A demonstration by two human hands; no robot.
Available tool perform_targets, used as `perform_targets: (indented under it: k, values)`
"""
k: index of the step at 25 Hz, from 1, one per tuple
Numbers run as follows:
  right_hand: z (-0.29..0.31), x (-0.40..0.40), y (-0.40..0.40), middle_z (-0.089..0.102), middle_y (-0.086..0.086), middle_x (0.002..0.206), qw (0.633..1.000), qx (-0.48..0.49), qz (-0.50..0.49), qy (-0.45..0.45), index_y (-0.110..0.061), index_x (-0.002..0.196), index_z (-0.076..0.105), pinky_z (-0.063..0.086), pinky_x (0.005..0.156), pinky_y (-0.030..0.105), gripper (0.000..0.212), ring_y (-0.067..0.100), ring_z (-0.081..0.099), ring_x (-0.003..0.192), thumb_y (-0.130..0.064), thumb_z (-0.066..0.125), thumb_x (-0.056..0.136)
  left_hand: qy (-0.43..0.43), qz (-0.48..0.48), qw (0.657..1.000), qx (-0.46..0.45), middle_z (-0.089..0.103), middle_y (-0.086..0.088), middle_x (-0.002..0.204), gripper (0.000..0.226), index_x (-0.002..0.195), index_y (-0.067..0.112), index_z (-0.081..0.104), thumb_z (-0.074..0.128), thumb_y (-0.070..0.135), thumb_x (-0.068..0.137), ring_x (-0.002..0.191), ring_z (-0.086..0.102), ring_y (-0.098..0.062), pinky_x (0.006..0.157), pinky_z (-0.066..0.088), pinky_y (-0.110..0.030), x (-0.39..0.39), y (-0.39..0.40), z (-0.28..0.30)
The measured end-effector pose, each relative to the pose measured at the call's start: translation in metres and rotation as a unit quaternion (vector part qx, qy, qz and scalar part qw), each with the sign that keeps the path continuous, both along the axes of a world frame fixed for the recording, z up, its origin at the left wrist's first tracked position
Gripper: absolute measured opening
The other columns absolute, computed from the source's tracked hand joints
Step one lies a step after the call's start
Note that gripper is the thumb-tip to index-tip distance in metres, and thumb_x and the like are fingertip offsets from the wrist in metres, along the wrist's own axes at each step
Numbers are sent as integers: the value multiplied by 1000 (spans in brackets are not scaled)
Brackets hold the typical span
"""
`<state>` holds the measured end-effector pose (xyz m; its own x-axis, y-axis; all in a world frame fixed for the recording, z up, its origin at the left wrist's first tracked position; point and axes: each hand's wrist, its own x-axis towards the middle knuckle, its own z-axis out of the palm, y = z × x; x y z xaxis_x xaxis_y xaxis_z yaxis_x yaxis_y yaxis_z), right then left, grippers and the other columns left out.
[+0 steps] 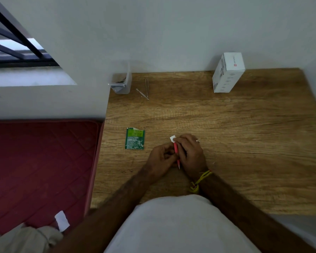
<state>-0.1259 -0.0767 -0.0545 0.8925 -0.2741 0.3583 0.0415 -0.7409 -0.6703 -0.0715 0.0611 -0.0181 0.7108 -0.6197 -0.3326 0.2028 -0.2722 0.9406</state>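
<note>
At the bottom centre of the frame both forearms reach out over the wood-grain desk [244, 143], the right wrist tied with a yellow cord band [201, 179]. Just beyond, slightly below mid-frame, the two hands meet over a thin red stick-like tool [176, 152] that runs between them, its pointed end toward the person. The left hand [161, 157] has its fingers curled in, its grip closed on the middle of the stick from the left. The right hand [190, 152] is also curled round it, its fingertips closed at the stick's far end, where a small white square piece [172, 138] sticks out; whether that piece is fixed to the stick I cannot tell. To the left of the hands, well apart, a torn green foil sachet [135, 138] lies flat on the desk. At lower left a white paper slip [62, 220] rests on a dark red quilted mattress [40, 161]. Farther back, near the wall, thin metal tweezers [146, 87] lie just beside a clear plastic container [121, 83], and a white cardboard box [228, 73] stands at upper right.
</note>
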Motion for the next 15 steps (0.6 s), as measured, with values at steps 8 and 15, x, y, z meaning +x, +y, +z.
perform_targets:
  k: [8,15]
  values:
    - [1,-1,-2,63,12,104,999,-17,14,-29,-2,113,68,48,87,38,27,27,61,97,-11,50,95,41,-41,998,-20,69,-19,113,42,131,10,58,60,-7,92,97,71,-32,82,61,-42,5,8,1]
    - [-1,0,-1,66,12,107,999,-19,21,-43,-1,113,68,50,89,43,26,28,62,99,-12,52,96,39,-40,998,-21,72,-8,118,44,135,8,58,60,-6,93,105,71,-27,87,58,-36,1,9,5]
